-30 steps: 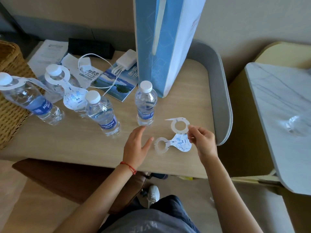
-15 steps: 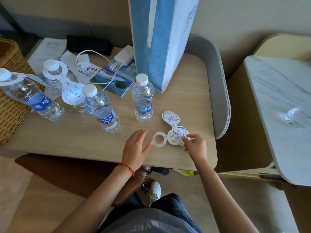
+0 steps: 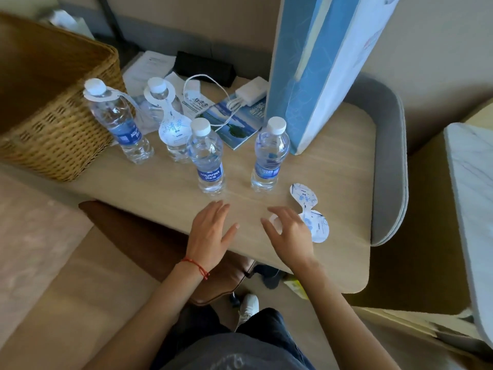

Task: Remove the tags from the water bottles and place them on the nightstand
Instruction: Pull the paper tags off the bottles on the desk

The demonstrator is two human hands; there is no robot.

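Both hands hovered empty: left hand [image 3: 210,231] spread, right hand [image 3: 289,231] loose over two removed tags [image 3: 309,212]. Tagged bottles [image 3: 117,121] waited at ten o'clock; better to steady the base, lift the ring straight over the cap.

A woven wicker basket [image 3: 57,134] stands at the left. A tall blue-and-white paper bag [image 3: 317,73] stands upright at the back, beside a white charger block with its looped white cable [image 3: 252,95] lying on a blue photo booklet [image 3: 234,126]. Behind them lie a black rectangular case [image 3: 204,68] and white printed leaflets [image 3: 149,69].
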